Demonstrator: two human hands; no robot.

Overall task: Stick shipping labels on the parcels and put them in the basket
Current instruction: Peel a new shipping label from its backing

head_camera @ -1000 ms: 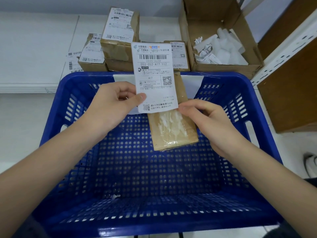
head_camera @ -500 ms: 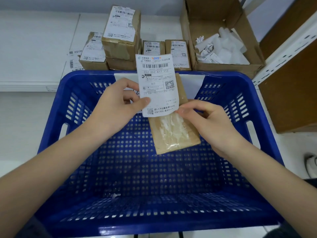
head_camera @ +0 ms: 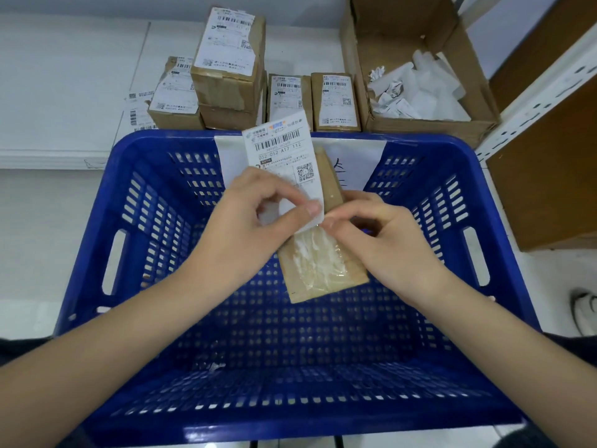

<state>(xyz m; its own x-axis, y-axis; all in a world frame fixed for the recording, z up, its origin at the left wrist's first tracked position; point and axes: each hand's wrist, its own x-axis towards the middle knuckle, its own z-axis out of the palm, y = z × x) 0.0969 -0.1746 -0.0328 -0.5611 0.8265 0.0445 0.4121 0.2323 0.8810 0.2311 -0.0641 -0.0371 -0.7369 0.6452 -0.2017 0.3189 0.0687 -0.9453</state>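
Observation:
A white shipping label [head_camera: 281,150] with a barcode stands upright over the blue basket [head_camera: 129,253]. My left hand [head_camera: 248,221] pinches its lower edge between thumb and fingers. Behind and below the label is a flat brown parcel [head_camera: 323,270] with clear tape on its face. My right hand [head_camera: 381,244] grips that parcel at its right side, and its fingertips meet the label's lower right corner. Both are held above the basket's floor, where no parcel lies.
Several labelled brown parcels [head_camera: 226,66] stand on the white surface beyond the basket. An open cardboard box [head_camera: 420,118] with crumpled backing paper sits at the back right. A white sheet [head_camera: 226,150] hangs on the basket's far wall. A shelf upright [head_camera: 533,95] and wooden panel stand right.
The label has come lower and nearer to the parcel. My left hand has shifted right to meet my right hand at the label's lower corner.

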